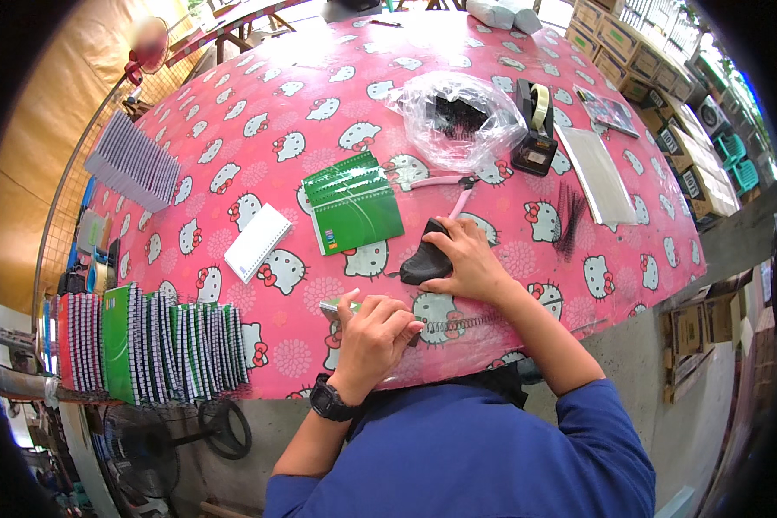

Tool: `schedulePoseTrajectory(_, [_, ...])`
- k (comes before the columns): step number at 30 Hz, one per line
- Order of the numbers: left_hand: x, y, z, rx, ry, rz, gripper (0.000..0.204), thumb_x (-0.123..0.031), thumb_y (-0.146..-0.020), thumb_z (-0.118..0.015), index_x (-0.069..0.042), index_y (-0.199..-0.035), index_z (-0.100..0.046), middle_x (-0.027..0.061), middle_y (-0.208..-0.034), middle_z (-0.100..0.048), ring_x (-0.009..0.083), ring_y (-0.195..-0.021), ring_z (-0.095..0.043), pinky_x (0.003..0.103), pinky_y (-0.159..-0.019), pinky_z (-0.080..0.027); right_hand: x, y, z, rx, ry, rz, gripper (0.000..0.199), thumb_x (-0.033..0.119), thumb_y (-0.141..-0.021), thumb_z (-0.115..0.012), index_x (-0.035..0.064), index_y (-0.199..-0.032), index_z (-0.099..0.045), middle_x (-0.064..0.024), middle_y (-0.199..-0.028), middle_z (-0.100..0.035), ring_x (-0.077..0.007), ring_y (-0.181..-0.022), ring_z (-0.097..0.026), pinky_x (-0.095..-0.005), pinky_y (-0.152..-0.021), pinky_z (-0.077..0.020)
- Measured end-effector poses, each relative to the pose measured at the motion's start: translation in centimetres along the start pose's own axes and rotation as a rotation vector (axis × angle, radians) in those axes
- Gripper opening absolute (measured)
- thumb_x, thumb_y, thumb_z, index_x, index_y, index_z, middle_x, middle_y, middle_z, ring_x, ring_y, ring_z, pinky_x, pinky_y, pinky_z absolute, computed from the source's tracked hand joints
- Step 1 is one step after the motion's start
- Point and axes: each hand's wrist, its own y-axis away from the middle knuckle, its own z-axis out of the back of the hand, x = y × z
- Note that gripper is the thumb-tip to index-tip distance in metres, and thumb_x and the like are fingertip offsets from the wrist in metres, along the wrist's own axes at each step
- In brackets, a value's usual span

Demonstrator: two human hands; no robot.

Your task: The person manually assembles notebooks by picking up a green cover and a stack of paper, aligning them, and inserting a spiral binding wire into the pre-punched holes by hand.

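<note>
My left hand is closed around a small notebook, mostly hidden by the fingers; a green corner shows beyond the thumb. A dark wire coil runs from beside that hand toward my right forearm, along the table's near edge. Over a rounded black object, my right hand curls its fingers and thumb; the object's kind is unclear. Just beyond lie pliers with pink handles. Fanned green covers and a white punched paper block lie farther left.
Spiral-bound notebooks stand in a row at the near left, with stacked paper blocks behind. A clear bag of black coils, a tape dispenser, a pale sheet pack and loose coils lie right.
</note>
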Motion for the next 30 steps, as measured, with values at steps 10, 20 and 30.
schedulePoseTrajectory(10, [1.7, 0.1, 0.5, -0.146, -0.035, -0.067, 0.029, -0.031, -0.065, -0.078, -0.015, -0.083, -0.062, -0.0014, -0.089, -0.060, 0.0178, -0.095, -0.058, 0.048, -0.103, -0.019, -0.3, 3.2, 3.0, 0.305, -1.003, -0.151, 0.049, 0.040, -0.077, -0.069, 0.0065, -0.112, -0.062, -0.0123, -0.108, -0.062, -0.0244, -0.112, -0.051, -0.0359, -0.094, -0.0399])
schedulePoseTrajectory(20, [3.0, 0.8, -0.5, -0.233, 0.006, -0.049, 0.028, -0.022, -0.057, -0.081, -0.015, -0.075, -0.061, -0.0024, -0.076, -0.058, 0.0167, -0.086, -0.058, 0.049, -0.105, -0.015, 1.4, 3.3, 3.7, 0.349, -1.365, 0.078, 0.056, 0.046, -0.068, -0.072, 0.0045, -0.105, -0.068, -0.0173, -0.114, -0.059, -0.0294, -0.111, -0.054, -0.0393, -0.094, -0.0401])
schedulePoseTrajectory(30, [2.3, 0.3, -0.7, -0.361, 0.147, 0.068, 0.073, -0.031, -0.061, -0.084, -0.011, -0.123, -0.050, 0.0017, -0.092, -0.058, 0.0199, -0.100, -0.054, 0.050, -0.106, -0.014, 2.6, 1.6, 4.0, 0.384, -0.765, 0.082, 0.059, 0.051, -0.075, -0.067, 0.0011, -0.106, -0.065, -0.0138, -0.113, -0.062, -0.0273, -0.111, -0.054, -0.0399, -0.097, -0.0386])
